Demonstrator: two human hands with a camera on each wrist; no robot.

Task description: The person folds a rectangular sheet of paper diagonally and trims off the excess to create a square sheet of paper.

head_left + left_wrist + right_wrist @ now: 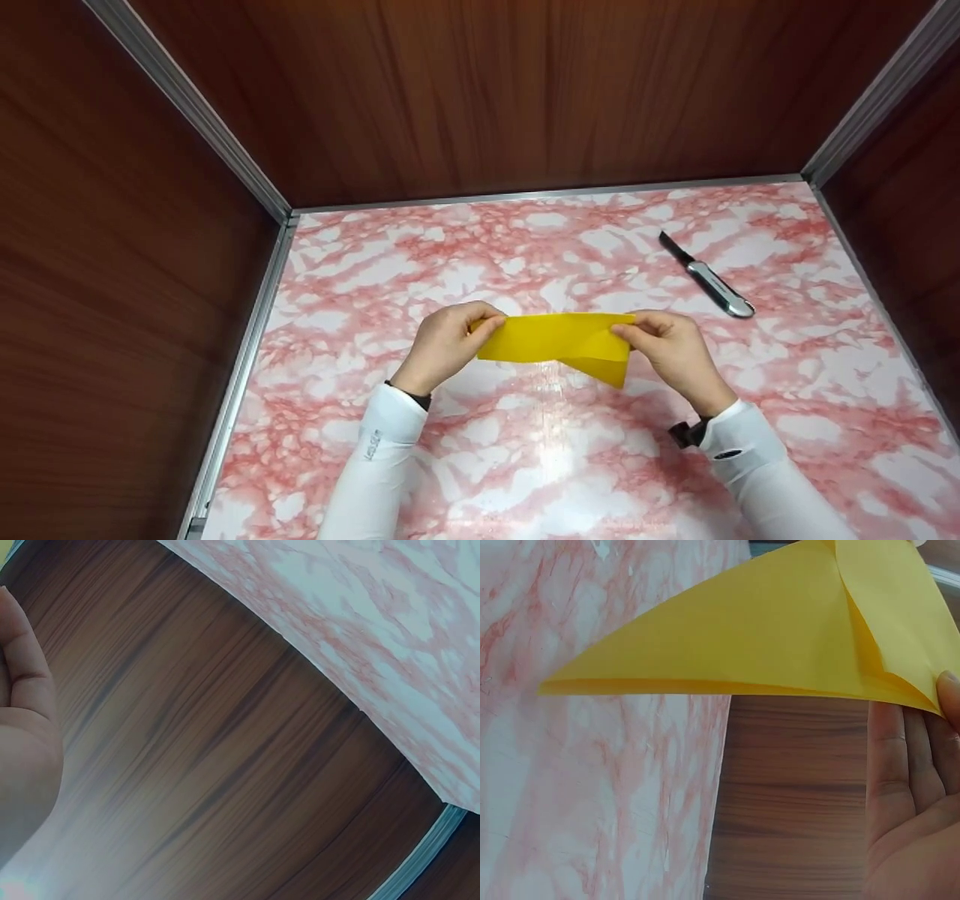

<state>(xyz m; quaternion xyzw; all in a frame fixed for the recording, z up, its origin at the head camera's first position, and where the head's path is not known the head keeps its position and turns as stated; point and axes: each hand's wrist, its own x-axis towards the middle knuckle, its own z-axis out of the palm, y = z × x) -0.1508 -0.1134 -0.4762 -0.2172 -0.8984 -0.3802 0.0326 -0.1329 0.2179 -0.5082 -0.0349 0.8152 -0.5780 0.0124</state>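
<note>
A folded sheet of yellow paper is held up between both hands over the table. My left hand pinches its left end between thumb and fingers. At the other end, my right hand pinches the upper right corner. A pointed flap hangs below the right part of the sheet. In the right wrist view the yellow paper shows a folded layer and a long tapering point, with the right hand under its edge. Only part of the left hand shows in the left wrist view.
A utility knife with a grey and black handle lies at the back right of the pink-and-white marbled table. Dark wood panels with metal edging stand at the back and both sides.
</note>
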